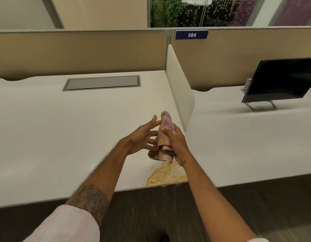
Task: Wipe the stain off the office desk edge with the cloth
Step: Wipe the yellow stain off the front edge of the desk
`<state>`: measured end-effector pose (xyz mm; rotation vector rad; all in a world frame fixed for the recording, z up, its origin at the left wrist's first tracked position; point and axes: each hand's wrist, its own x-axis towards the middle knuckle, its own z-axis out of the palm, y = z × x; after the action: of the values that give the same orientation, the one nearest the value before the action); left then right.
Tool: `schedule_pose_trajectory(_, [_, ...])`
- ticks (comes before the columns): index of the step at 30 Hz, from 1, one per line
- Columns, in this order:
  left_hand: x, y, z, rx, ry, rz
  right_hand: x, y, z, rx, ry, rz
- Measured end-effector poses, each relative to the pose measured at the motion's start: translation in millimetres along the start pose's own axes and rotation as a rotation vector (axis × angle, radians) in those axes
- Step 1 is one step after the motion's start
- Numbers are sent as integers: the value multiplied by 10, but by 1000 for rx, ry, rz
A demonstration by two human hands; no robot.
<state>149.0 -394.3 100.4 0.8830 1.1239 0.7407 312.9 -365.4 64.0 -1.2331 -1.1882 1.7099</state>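
A yellow-orange smeared stain (pixel 166 177) lies on the white desk (pixel 64 137) at its front edge, near the right corner. Above the stain I hold a rolled pink and beige cloth (pixel 166 130) upright. My right hand (pixel 175 142) is wrapped around the cloth's middle. My left hand (pixel 142 137) is beside it with fingers spread, its fingertips touching the cloth's left side. The cloth's lower end hangs just above the stain, apart from the desk surface.
A white divider panel (pixel 181 88) separates this desk from the neighbouring desk (pixel 238 145), which carries a dark monitor (pixel 280 79) on a stand. A grey cable hatch (pixel 101 82) sits at the back of my desk. Beige partitions with a "384" sign (pixel 191 34) stand behind.
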Motion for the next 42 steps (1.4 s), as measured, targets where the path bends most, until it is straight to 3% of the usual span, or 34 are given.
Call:
schedule_pose_trajectory(3, [-1, -41, 78, 88, -54, -39, -102, 134, -248, 133, -14, 88])
schedule_pose_trajectory(6, [-49, -202, -13, 74, -28, -23, -171, 168, -578, 17, 53, 81])
schedule_pose_trajectory(9, [-140, -477, -176, 184, 226, 12, -169, 81, -920, -248, 147, 2])
schedule_pose_trajectory(11, [-136, -737, -285, 506, 510, 16, -104, 31, -1060, -487, 205, -72])
schedule_pose_trajectory(13, [-126, -1000, -355, 747, 685, 20, 25, 25, -1074, -696, 233, -117])
schedule_pose_trajectory(18, [-105, -1474, -462, 1096, 745, 17, 334, 247, -852, -1253, 141, -254])
schedule_pose_trajectory(23, [-181, -1707, -565, 1265, 811, -103, 381, 673, -694, -1573, 10, -169])
schedule_pose_trajectory(28, [-189, -1882, -661, 1310, 815, -166, 393, 875, -792, -1592, -6, -203])
schedule_pose_trajectory(35, [-148, -1962, -656, 1332, 874, -123, 647, 880, -621, -1548, 14, -213])
schedule_pose_trajectory(42, [-140, -1966, -675, 1336, 886, -126, 460, 1036, -795, -1521, -48, -444])
